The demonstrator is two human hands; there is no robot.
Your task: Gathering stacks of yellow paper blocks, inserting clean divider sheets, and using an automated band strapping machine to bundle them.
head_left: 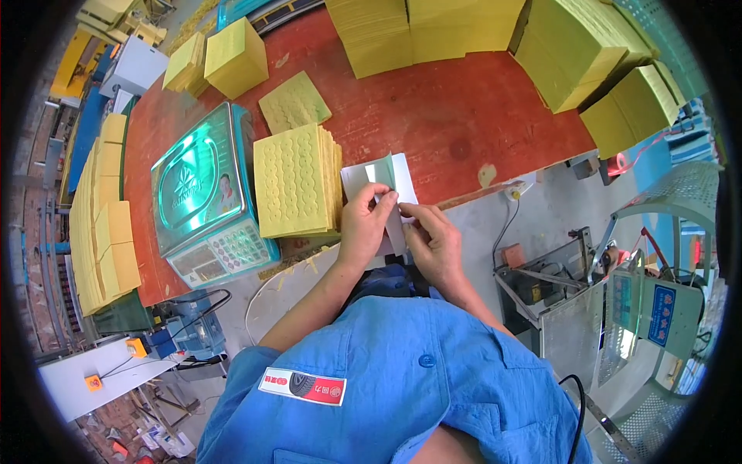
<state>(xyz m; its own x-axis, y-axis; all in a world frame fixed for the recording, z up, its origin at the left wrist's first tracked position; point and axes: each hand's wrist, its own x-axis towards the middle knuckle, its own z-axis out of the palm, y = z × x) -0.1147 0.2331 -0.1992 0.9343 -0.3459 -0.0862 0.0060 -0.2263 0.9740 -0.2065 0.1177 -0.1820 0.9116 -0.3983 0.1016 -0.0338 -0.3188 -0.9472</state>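
At the red table's near edge, my left hand pinches a thin white paper pad between thumb and fingertips. A pale grey-green strip stands up from its middle. Close beside it on the right, my right hand has its fingers bent, thumb and fingertips together at the pad's right edge. The lower part of the pad is partly hidden behind my hands. Just left of my left hand sits a stack of yellow sheets with rows of round embossed marks. A loose yellow sheet lies flat behind that stack.
A teal-framed weighing scale with a keypad stands left on the red table. Tall yellow stacks line the far side, with more yellow blocks at far left. A metal chair and a metal frame are at right.
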